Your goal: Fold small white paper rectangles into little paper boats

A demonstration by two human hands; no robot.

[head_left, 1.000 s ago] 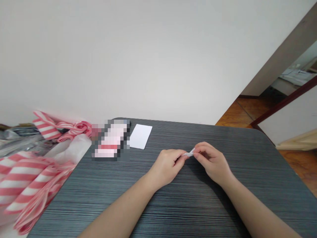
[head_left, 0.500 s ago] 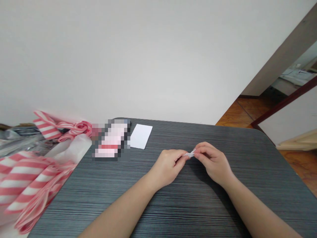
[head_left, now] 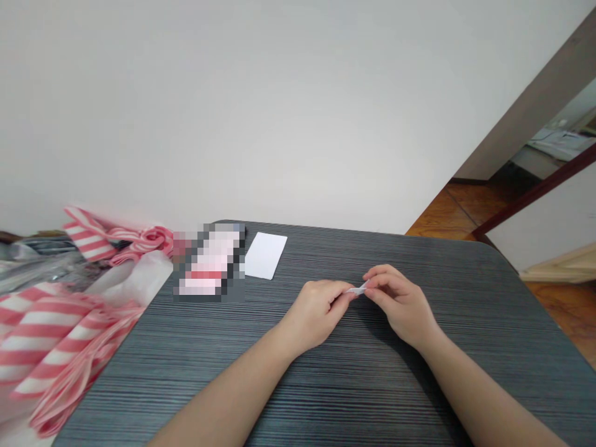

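Note:
A small white folded scrap [head_left: 357, 289] is pinched between both my hands just above the dark striped table [head_left: 354, 385]. My left hand [head_left: 314, 313] is curled, thumb and fingers closed on the scrap's left end. My right hand [head_left: 400, 304] pinches its right end, the fingers bent over it. Most of the scrap is hidden by my fingertips.
A white card [head_left: 265, 256] lies flat at the table's far left, beside a blurred pink and white thing [head_left: 208, 262]. Red-and-white striped plastic bags [head_left: 51, 335] pile up off the table's left edge. A wall stands behind; wooden floor [head_left: 447, 214] shows at the right.
Almost nothing has moved. My right hand's fingers have shifted slightly on the scrap; both hands stay in the same place.

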